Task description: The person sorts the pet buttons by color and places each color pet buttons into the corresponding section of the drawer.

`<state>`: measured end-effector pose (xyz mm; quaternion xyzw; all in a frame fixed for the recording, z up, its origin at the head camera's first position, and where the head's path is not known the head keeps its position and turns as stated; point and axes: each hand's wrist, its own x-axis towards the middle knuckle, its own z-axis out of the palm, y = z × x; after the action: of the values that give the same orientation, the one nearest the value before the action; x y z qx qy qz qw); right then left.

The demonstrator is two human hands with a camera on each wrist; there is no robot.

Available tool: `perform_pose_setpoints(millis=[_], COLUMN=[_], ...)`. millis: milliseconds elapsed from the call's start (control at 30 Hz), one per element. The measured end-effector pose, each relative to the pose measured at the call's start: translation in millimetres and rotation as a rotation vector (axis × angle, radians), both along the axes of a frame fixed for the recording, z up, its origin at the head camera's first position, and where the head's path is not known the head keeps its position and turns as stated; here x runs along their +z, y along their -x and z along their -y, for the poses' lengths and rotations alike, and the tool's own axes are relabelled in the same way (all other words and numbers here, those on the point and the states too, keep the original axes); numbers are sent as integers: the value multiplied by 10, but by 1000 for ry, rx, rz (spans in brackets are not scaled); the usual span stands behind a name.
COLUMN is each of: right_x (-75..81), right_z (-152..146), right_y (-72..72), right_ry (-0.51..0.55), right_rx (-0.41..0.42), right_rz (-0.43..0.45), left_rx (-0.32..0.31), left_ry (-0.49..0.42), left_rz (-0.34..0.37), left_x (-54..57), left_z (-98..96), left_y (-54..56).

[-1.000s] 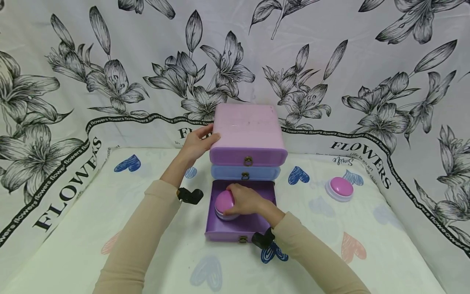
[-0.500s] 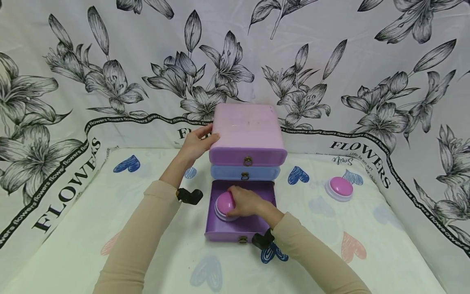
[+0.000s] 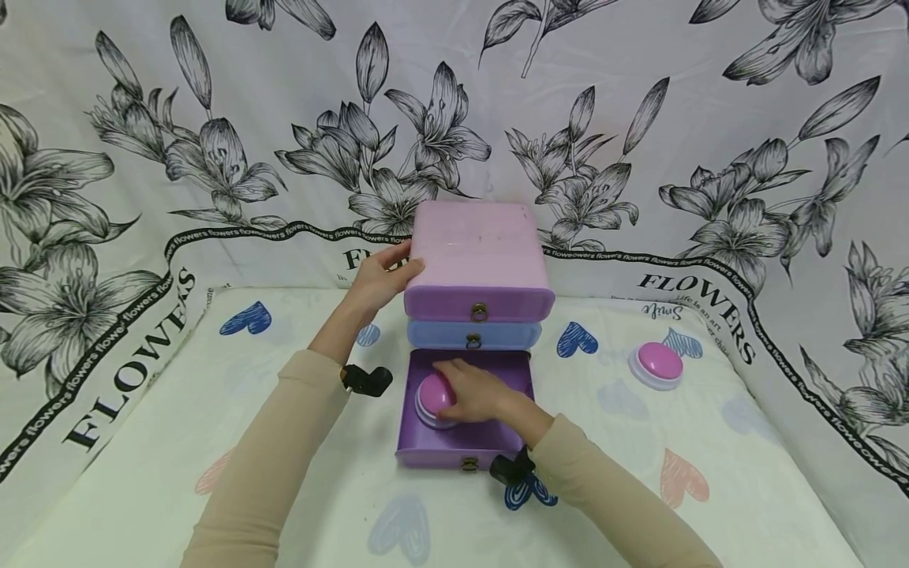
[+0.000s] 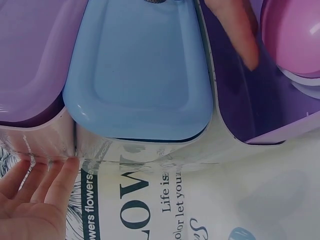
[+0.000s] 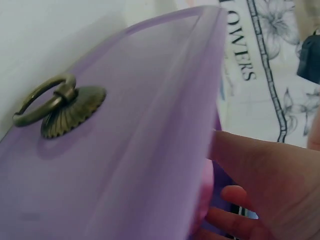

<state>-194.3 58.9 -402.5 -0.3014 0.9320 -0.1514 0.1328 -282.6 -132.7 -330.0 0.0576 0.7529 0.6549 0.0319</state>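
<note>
A small drawer cabinet (image 3: 483,244) with a pink top has a purple upper drawer, a blue middle drawer (image 3: 473,334) and a purple bottom drawer (image 3: 497,434), which is pulled out. My left hand (image 3: 382,278) rests on the cabinet's left side, thumb on the top edge, fingers straight along the wall in the left wrist view. Inside the bottom drawer, at its left, sits a pink-domed push button (image 3: 435,394) with a white base. Around its right side is my right hand (image 3: 477,392), fingers loosened; one finger (image 4: 242,40) stands apart from the dome. Whether the thumb touches it, I cannot tell.
A second pink push button (image 3: 659,361) lies on the white heart-print cloth (image 3: 604,489), to the right of the cabinet. Behind stands a flower-print curtain (image 3: 604,47). Brass ring pulls (image 5: 62,102) stick out from the drawer fronts.
The fingers of my right hand have straightened and come off the push button's dome, which stays in the drawer. My left hand has not moved.
</note>
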Motion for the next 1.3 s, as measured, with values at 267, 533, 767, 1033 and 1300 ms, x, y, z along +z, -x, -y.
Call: perform_pose_setpoints(millis=[267, 533, 767, 1033, 1300], right_x=[50, 64, 34, -47, -150], right_z=[-110, -340, -614, -1023, -1449], right_y=[-77, -148, -154, -120, -92], right_ry=[75, 213, 290, 405, 422], right_rx=[4, 47, 16, -104, -239], right_rz=[-98, -197, -296, -342, -426], left_rx=[-2, -6, -19, -21, -25], left_ry=[1, -6, -1, -1, -2], left_rz=[-10, 9, 33, 29, 32], left_x=[9, 42, 203, 237, 220], left_z=[2, -4, -39, -38, -29], left_y=[-20, -33, -157, -195, -183])
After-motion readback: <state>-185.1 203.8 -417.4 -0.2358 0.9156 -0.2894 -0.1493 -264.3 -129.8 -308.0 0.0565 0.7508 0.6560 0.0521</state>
